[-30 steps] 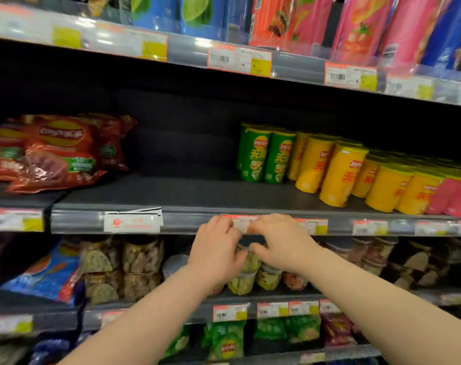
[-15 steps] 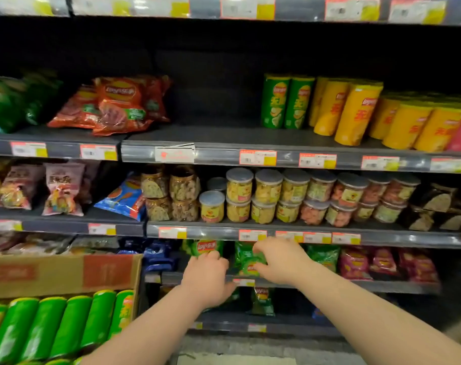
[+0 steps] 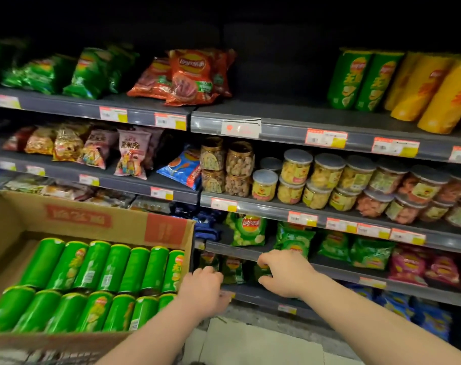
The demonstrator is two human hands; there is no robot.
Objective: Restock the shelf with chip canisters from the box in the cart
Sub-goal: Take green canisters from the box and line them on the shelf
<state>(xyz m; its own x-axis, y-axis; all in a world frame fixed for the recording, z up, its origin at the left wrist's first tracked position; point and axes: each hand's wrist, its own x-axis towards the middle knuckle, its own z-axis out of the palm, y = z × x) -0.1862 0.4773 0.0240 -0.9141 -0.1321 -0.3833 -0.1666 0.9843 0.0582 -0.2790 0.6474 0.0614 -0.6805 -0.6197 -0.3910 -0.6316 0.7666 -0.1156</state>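
A cardboard box (image 3: 92, 222) at lower left holds two rows of green chip canisters (image 3: 113, 270) lying on their sides. On the upper shelf (image 3: 276, 122) two green canisters (image 3: 361, 80) stand at the right, beside yellow canisters (image 3: 435, 93); a bare stretch lies to their left. My left hand (image 3: 205, 288) hovers just right of the box, fingers loosely curled, holding nothing. My right hand (image 3: 284, 272) hangs in front of a low shelf of green chip bags, fingers curled loosely, nothing in it.
Red chip bags (image 3: 190, 77) and green bags (image 3: 92, 72) lie on the upper shelf's left. Clear snack jars (image 3: 327, 180) fill the shelf below. Green chip bags (image 3: 248, 230) and pink bags (image 3: 421, 267) sit lower. Pale floor (image 3: 250, 343) shows between my arms.
My view dropped and swung left, bringing the box of green canisters into sight. Both hands came down from the upper shelf's price rail to the low shelves beside the box.
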